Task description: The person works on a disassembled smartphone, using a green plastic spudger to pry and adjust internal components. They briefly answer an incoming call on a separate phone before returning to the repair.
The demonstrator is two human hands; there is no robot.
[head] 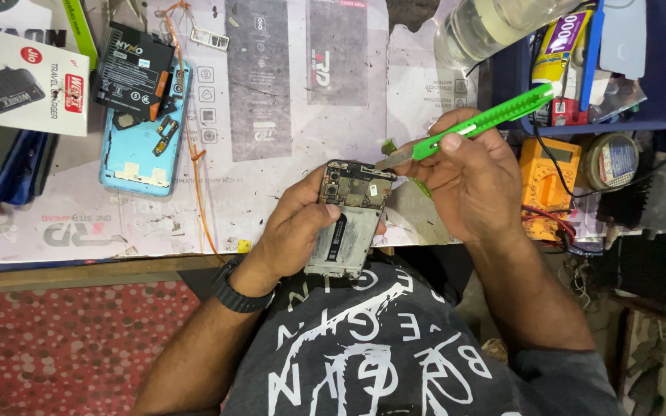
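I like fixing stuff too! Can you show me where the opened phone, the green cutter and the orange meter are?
opened phone (348, 231), head view, on its grey battery.
green cutter (495, 117), head view, on the middle of its handle.
orange meter (549, 166), head view, on its front face.

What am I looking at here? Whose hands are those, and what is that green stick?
The camera sits on a person's head and looks down at their own two hands. The left hand holds an opened phone with its back off, so you see its insides. The right hand holds a green cutter knife, its blade tip close to the phone's top. On the worktable lie a light blue phone cover with a black battery on it, and an orange meter.
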